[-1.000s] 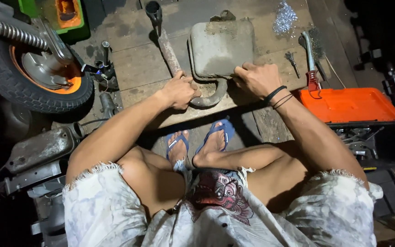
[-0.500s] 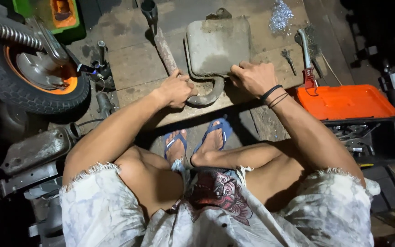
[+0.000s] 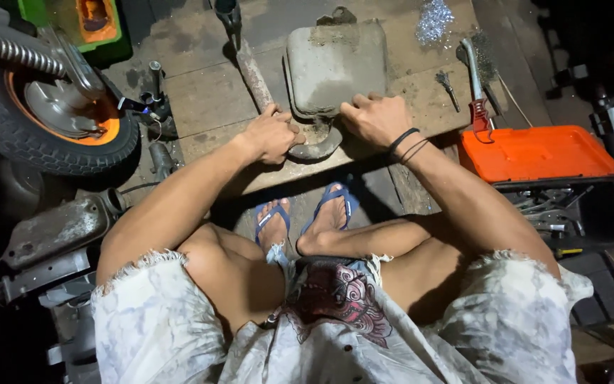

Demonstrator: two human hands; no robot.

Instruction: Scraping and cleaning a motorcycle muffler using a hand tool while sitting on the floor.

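Observation:
A dusty grey metal box-shaped part with a curved pipe at its near end lies on a wooden board. My left hand is closed around the curved pipe at the part's near left corner. My right hand presses on the near right edge of the grey part, fingers curled over it; black bands circle that wrist. A long rusty pipe runs away from my left hand toward the top of the view.
A tyre with an orange rim stands at left. An open orange toolbox with tools sits at right. A red-handled tool lies on the board. A grey engine part rests by my left knee. My feet wear blue sandals.
The view has shifted slightly; both hands stay on the grey part's near end, the left hand still gripping the curved pipe.

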